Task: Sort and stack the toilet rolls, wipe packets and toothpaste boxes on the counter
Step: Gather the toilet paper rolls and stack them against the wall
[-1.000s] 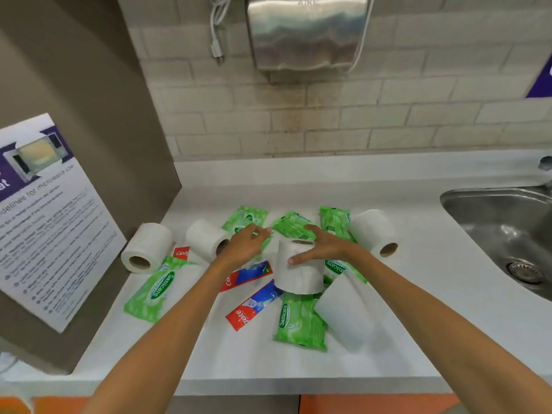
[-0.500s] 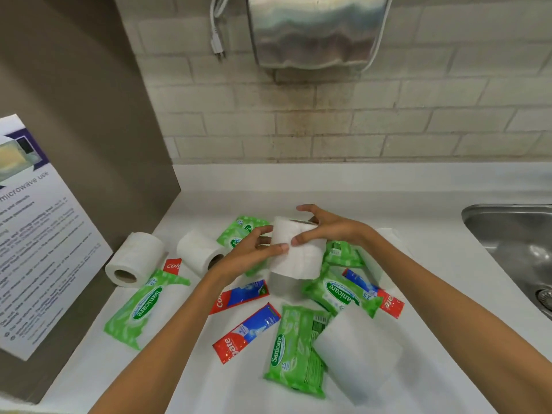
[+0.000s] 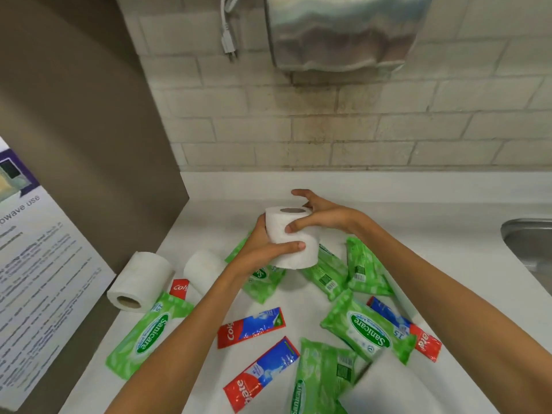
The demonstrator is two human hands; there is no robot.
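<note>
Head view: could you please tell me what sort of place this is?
Probably a shared pantry or washroom: a wall-mounted steel hand dryer, a sink, and a microwave-use notice.

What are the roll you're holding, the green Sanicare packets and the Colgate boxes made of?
Held toilet roll: soft matte white tissue, with a brownish core, likely cardboard. Sanicare wipe packet: probably thin plastic film, glossy and crinkled. Colgate toothpaste box: seemingly printed card, slight sheen, straight edges.

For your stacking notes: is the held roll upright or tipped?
Upright: the roll shows its core hole on top.
</note>
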